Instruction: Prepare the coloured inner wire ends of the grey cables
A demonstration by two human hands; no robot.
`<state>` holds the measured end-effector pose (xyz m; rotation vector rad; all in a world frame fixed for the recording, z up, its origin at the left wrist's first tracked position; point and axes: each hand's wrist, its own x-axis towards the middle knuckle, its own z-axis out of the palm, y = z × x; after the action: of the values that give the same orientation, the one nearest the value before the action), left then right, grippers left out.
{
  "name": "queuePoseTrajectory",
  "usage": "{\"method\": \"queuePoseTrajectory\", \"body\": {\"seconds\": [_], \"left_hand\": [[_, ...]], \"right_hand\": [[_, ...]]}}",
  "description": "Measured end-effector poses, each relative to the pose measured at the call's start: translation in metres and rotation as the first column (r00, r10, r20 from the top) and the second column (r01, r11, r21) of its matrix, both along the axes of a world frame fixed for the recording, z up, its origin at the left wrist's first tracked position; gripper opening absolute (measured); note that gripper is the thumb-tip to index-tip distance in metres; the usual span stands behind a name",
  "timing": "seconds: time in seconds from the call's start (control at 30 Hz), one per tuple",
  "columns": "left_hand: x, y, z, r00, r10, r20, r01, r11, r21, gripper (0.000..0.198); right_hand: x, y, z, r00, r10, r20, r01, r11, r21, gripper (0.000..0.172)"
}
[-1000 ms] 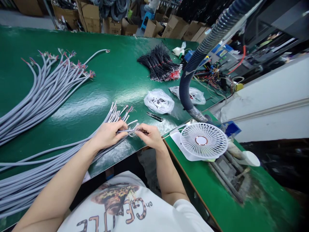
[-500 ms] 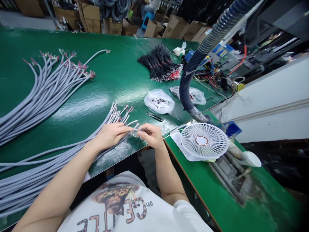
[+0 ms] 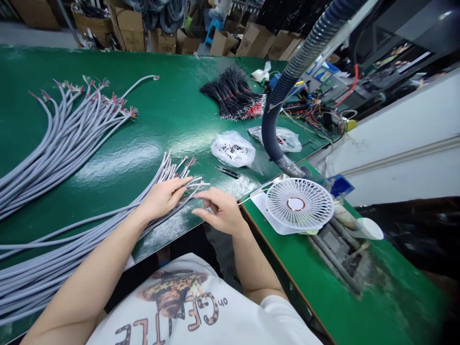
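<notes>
1. I had the left grip [image 3: 161, 197] lying across the grey sheathed cables [image 3: 158, 182], fingers together and pointing toward their ends; I could not tell whether it was clamped on them or only pressing down.
2. The right grip [image 3: 219, 211] was open and empty, its fingers curved and apart, just beside the stripped ends [image 3: 196, 184] and not touching them.
3. Those ends fanned out past the left fingertips, with fine coloured cores showing, while the cables ran back under my forearm across the bench [image 3: 108, 62].
4. In my judgement, a hold close to the ends worked best: it kept the bundle steady and left the thin cores free for the other grip, which needed a light touch.
5. Farther left lay a second batch of grey cables [image 3: 72, 129]. Ahead were black wires [image 3: 233, 93], two plastic bags [image 3: 233, 149] and a slim metal hand tool [image 3: 228, 171], its exact type unclear.
6. To the right, a white fan [image 3: 298, 203] sat beside a corrugated hose [image 3: 276, 120].
</notes>
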<state>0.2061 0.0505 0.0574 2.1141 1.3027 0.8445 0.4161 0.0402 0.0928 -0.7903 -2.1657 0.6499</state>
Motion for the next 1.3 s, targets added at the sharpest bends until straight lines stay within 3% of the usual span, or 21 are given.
{"method": "queuePoseTrajectory", "body": {"seconds": [0.1, 0.23, 0.4, 0.57, 0.73, 0.87, 0.93, 1.0, 1.07, 1.13, 1.2, 1.3], "left_hand": [[0.000, 0.000, -0.002, 0.999, -0.009, 0.032, 0.010, 1.000, -0.004, 0.042], [0.001, -0.001, -0.002, 1.000, 0.001, 0.002, -0.001, 1.000, -0.009, 0.041], [0.002, -0.002, -0.002, 0.995, 0.007, -0.095, -0.006, 1.000, 0.018, 0.041], [0.003, -0.004, -0.003, 0.985, 0.022, -0.172, -0.008, 0.997, 0.082, 0.035], [0.007, -0.006, -0.003, 0.962, 0.104, -0.251, -0.059, 0.981, 0.183, 0.033], [0.009, -0.008, 0.001, 0.962, 0.130, -0.241, -0.073, 0.970, 0.232, 0.029], [0.008, -0.008, 0.002, 0.977, 0.098, -0.188, -0.047, 0.965, 0.260, 0.026], [0.007, -0.008, 0.003, 0.991, 0.042, -0.130, -0.003, 0.957, 0.290, 0.023], [0.006, -0.007, 0.003, 0.995, -0.017, -0.096, 0.045, 0.953, 0.301, 0.022], [0.006, -0.006, 0.003, 0.997, -0.045, -0.066, 0.062, 0.958, 0.281, 0.023], [0.006, -0.005, 0.005, 0.999, -0.033, 0.019, 0.029, 0.975, 0.219, 0.025], [0.003, -0.001, 0.011, 0.955, 0.087, 0.284, -0.098, 0.995, 0.024, 0.025]], "right_hand": [[-0.012, 0.007, 0.000, 0.948, -0.094, 0.303, 0.050, 0.988, 0.147, 0.030], [-0.021, 0.014, 0.005, 0.784, -0.214, 0.583, 0.104, 0.971, 0.217, 0.031], [-0.026, 0.017, 0.009, 0.688, -0.264, 0.676, 0.125, 0.961, 0.248, 0.024], [-0.026, 0.018, 0.003, 0.717, -0.227, 0.659, 0.174, 0.974, 0.145, 0.019], [-0.025, 0.012, -0.005, 0.863, -0.141, 0.486, 0.225, 0.967, -0.119, 0.019], [-0.020, 0.004, -0.010, 0.981, -0.038, 0.192, 0.114, 0.907, -0.405, 0.027], [-0.017, 0.001, -0.011, 0.999, -0.041, 0.008, 0.037, 0.806, -0.591, 0.025], [-0.014, 0.001, -0.011, 0.982, -0.099, -0.163, -0.057, 0.664, -0.746, 0.024], [-0.012, 0.002, -0.009, 0.942, -0.164, -0.293, -0.163, 0.538, -0.827, 0.023], [-0.013, 0.004, -0.004, 0.902, -0.201, -0.382, -0.253, 0.470, -0.846, 0.024], [-0.015, 0.005, 0.003, 0.872, -0.209, -0.443, -0.305, 0.476, -0.825, 0.026], [-0.017, 0.006, 0.018, 0.841, -0.186, -0.508, -0.321, 0.585, -0.745, 0.028]]}}
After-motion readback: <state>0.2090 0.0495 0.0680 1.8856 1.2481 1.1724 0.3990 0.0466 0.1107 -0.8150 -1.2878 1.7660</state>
